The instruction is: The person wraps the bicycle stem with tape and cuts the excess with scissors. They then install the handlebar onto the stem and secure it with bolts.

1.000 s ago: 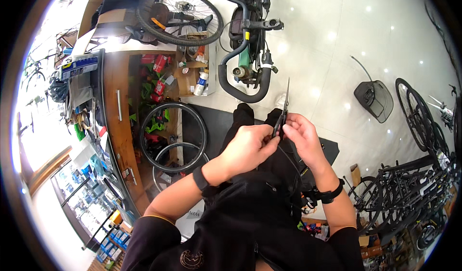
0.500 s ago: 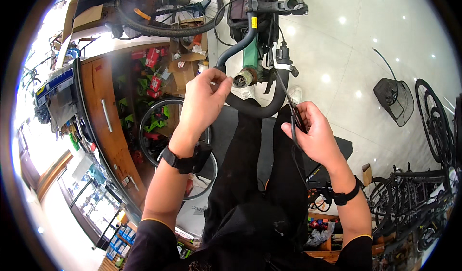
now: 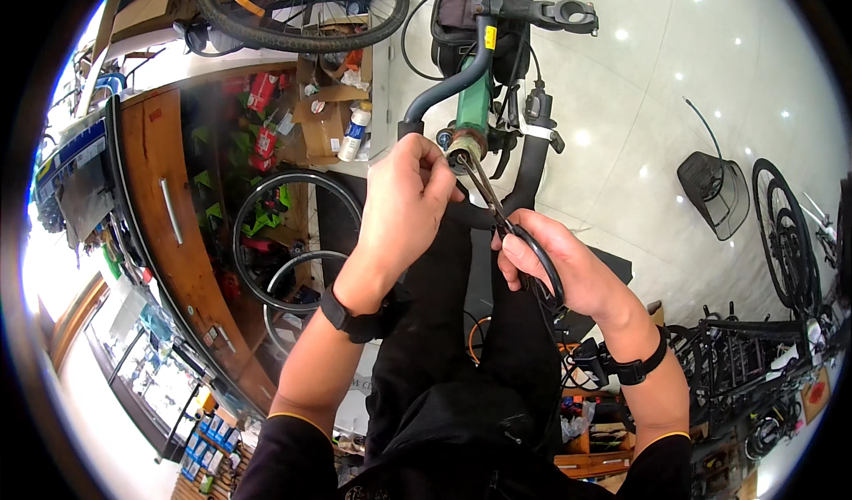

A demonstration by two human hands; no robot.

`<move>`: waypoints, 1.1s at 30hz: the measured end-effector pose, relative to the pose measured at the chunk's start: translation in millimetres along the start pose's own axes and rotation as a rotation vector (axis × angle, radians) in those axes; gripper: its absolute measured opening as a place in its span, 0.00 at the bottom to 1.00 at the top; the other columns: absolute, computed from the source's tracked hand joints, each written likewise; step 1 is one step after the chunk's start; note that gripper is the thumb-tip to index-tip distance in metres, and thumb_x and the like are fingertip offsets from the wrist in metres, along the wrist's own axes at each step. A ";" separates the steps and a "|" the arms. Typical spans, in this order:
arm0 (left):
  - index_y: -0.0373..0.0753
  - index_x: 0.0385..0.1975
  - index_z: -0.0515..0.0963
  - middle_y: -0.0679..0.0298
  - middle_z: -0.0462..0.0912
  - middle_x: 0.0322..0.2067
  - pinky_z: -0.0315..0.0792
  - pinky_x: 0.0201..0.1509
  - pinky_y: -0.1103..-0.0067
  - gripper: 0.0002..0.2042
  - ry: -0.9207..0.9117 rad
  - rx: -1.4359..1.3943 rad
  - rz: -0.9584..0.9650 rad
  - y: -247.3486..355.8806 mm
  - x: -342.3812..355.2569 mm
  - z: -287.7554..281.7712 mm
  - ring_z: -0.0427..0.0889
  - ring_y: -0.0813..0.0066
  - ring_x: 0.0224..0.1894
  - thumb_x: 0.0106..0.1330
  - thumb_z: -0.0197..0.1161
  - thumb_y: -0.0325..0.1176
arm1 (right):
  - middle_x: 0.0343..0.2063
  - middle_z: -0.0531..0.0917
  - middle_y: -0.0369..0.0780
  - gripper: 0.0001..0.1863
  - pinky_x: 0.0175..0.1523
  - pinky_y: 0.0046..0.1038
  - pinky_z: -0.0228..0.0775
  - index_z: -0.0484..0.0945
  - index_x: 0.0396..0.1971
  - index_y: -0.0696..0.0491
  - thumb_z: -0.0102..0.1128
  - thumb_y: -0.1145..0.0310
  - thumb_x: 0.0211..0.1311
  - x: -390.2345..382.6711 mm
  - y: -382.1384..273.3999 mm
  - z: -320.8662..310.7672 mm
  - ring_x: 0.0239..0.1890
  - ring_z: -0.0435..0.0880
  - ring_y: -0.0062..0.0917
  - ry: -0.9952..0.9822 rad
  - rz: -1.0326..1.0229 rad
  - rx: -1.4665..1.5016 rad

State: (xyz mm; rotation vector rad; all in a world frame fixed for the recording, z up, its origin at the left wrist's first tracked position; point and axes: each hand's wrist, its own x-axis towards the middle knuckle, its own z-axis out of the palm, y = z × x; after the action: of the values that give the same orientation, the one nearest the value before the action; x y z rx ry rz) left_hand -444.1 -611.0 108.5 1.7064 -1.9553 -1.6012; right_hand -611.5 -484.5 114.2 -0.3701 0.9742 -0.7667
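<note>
My right hand (image 3: 555,265) holds scissors (image 3: 484,185) with black loop handles and long metal blades. Their tips reach the open end of the head tube (image 3: 465,150) on a green bicycle frame (image 3: 474,101). Close to the blades, the thumb and fingers of my left hand (image 3: 413,189) are pinched together beside the tube; what they hold, if anything, is hidden. A dark curved handlebar (image 3: 461,61) with a stem (image 3: 550,14) lies across the frame, its lower bend partly behind my hands.
A black bag (image 3: 466,12) sits on the bicycle beyond the handlebar. At left stand a wooden cabinet (image 3: 160,176), loose wheels (image 3: 240,234) and a white bottle (image 3: 355,132). A black mesh basket (image 3: 714,198) lies on the pale floor at right, near more bicycle parts (image 3: 741,358).
My right hand has moved up-left, bringing the scissor blades to the head tube. My left hand has shifted slightly right and down. The view has moved, and a white bottle now shows.
</note>
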 end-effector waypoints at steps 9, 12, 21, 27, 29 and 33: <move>0.31 0.33 0.70 0.56 0.81 0.22 0.76 0.29 0.76 0.04 0.103 -0.035 0.071 -14.8 -3.3 10.9 0.85 0.67 0.25 0.66 0.58 0.23 | 0.23 0.75 0.36 0.19 0.35 0.22 0.68 0.71 0.36 0.58 0.50 0.54 0.74 8.1 -18.8 2.9 0.27 0.74 0.19 -0.015 0.124 0.005; 0.32 0.32 0.70 0.53 0.80 0.22 0.75 0.28 0.71 0.05 0.140 -0.046 0.070 -16.6 -4.1 13.5 0.83 0.59 0.24 0.63 0.60 0.23 | 0.21 0.74 0.33 0.21 0.32 0.20 0.67 0.69 0.28 0.55 0.52 0.52 0.73 7.8 -27.0 4.7 0.25 0.73 0.16 -0.006 0.129 0.026; 0.32 0.32 0.69 0.48 0.78 0.24 0.74 0.29 0.65 0.06 0.225 -0.061 0.079 -21.5 -4.8 26.1 0.81 0.50 0.26 0.62 0.61 0.23 | 0.21 0.76 0.35 0.24 0.31 0.21 0.67 0.74 0.34 0.59 0.50 0.49 0.73 4.5 -39.1 10.6 0.23 0.76 0.18 0.078 0.263 0.098; 0.33 0.33 0.68 0.50 0.77 0.24 0.74 0.30 0.66 0.08 0.273 -0.082 0.142 -23.5 -5.7 29.3 0.80 0.50 0.26 0.62 0.62 0.21 | 0.21 0.77 0.35 0.24 0.31 0.20 0.67 0.74 0.35 0.59 0.50 0.49 0.73 5.7 -43.3 13.2 0.23 0.76 0.19 0.067 0.259 0.083; 0.33 0.33 0.68 0.50 0.78 0.25 0.74 0.30 0.65 0.07 0.247 -0.099 0.111 -22.4 -6.0 27.4 0.80 0.50 0.27 0.62 0.61 0.22 | 0.22 0.77 0.36 0.25 0.32 0.21 0.67 0.74 0.37 0.60 0.49 0.49 0.73 6.4 -42.7 13.8 0.24 0.75 0.20 0.070 0.272 0.082; 0.34 0.34 0.68 0.49 0.78 0.27 0.75 0.31 0.64 0.07 0.234 -0.077 0.131 -22.6 -7.4 24.9 0.80 0.48 0.29 0.62 0.62 0.23 | 0.23 0.77 0.40 0.26 0.33 0.23 0.68 0.73 0.39 0.62 0.46 0.49 0.74 5.7 -46.8 17.0 0.26 0.75 0.23 0.111 0.322 0.116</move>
State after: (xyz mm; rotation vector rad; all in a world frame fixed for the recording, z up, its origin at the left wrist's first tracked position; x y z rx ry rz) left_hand -442.3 -586.0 84.9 1.6181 -1.8270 -1.3474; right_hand -614.5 -521.6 147.8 -0.0663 1.0572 -0.5506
